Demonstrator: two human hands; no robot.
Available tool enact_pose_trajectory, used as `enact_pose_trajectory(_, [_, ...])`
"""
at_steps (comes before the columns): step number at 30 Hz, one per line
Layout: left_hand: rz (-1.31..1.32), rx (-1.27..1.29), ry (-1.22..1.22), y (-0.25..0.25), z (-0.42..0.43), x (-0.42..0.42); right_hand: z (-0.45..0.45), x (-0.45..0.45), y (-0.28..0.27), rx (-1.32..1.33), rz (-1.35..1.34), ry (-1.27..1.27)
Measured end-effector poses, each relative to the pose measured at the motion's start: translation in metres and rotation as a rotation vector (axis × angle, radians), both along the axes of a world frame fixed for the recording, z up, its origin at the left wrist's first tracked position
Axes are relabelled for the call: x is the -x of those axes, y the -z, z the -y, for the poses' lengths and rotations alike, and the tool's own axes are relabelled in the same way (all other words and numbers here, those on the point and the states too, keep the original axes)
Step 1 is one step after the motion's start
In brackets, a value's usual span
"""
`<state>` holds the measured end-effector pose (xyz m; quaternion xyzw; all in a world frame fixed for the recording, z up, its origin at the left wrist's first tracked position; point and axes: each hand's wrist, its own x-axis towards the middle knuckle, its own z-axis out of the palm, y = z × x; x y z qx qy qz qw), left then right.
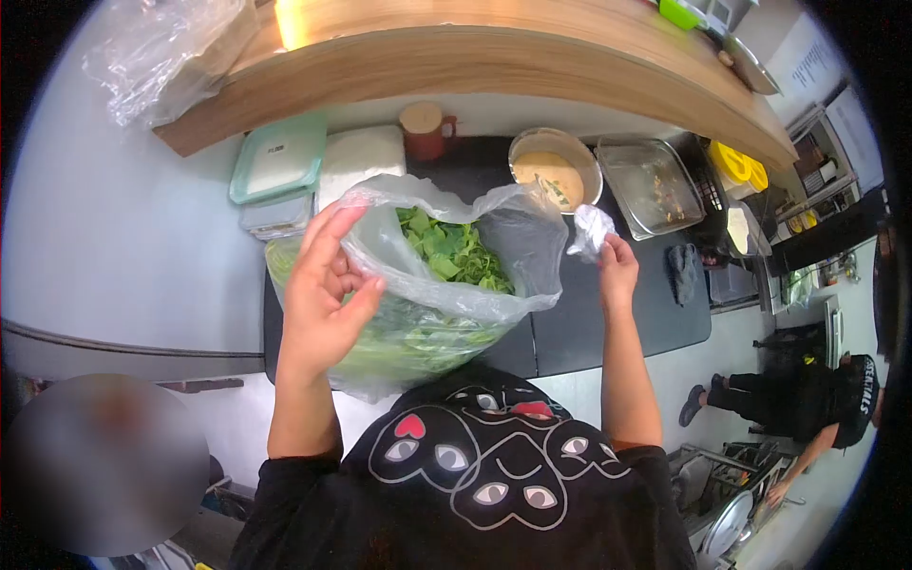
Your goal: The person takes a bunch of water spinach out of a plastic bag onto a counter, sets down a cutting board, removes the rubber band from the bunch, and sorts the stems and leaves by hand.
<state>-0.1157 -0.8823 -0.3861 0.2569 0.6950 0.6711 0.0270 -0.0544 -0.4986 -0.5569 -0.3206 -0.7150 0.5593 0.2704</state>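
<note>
A large clear plastic bag point(427, 332) full of green leaves point(451, 252) stands with its mouth open at the near edge of the dark table. My left hand point(331, 285) is at the left side of the bag's mouth, fingers apart and curved, touching the rim; no firm grip shows. To the right of the bag, my right hand point(617, 271) pinches a crumpled white piece point(593, 231), paper or plastic, above the dark table point(617, 323). Behind it is a round bowl point(560, 161) of beige contents.
A wooden shelf point(494, 57) overhangs the table's back. Lidded containers point(277, 161), a red mug point(424, 138), a glass tray point(651, 188) and a dark cloth point(682, 274) are on the table. At far right, a person in black point(807, 399) reaches toward a metal rack.
</note>
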Motion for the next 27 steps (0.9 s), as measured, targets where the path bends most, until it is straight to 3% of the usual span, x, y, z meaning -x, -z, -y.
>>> enact_pose_trajectory(4, [0.027,-0.045,0.024,-0.009,-0.002,-0.006,-0.015,-0.015,0.022,0.005,0.092,-0.059])
enact_pose_trajectory(8, [0.058,-0.052,0.144,-0.02,0.004,-0.016,-0.005,-0.035,0.024,-0.269,0.631,-0.093])
enact_pose_trajectory(12, [0.118,0.031,0.192,-0.022,0.01,-0.025,-0.003,-0.039,0.028,-0.604,0.367,-0.037])
enact_pose_trajectory(14, [0.112,0.019,0.198,-0.016,0.01,-0.026,0.023,-0.034,-0.014,-0.473,0.059,-0.241])
enact_pose_trajectory(16, [0.092,0.073,0.205,-0.014,0.01,-0.023,0.06,-0.029,-0.06,-0.435,-0.036,-0.538])
enact_pose_trajectory(18, [0.079,0.087,0.213,-0.011,0.007,-0.023,0.098,-0.03,-0.088,-0.651,-0.133,-0.701])
enact_pose_trajectory(21, [-0.002,0.094,0.259,-0.008,0.012,-0.019,0.113,-0.039,-0.086,-0.489,0.129,-1.12])
enact_pose_trajectory(23, [-0.144,0.154,0.373,-0.005,0.037,-0.002,0.115,-0.04,-0.072,-0.463,0.218,-1.128])
enact_pose_trajectory(25, [-0.126,0.128,0.268,0.011,0.068,0.014,0.114,-0.042,-0.053,-0.412,0.356,-1.138])
enact_pose_trajectory(26, [-0.083,0.056,0.065,0.022,0.076,0.008,0.114,-0.041,-0.046,-0.383,0.466,-1.101])
enact_pose_trajectory(27, [0.081,0.109,-0.081,0.039,0.094,0.014,0.114,-0.044,-0.037,-0.539,0.379,-1.069])
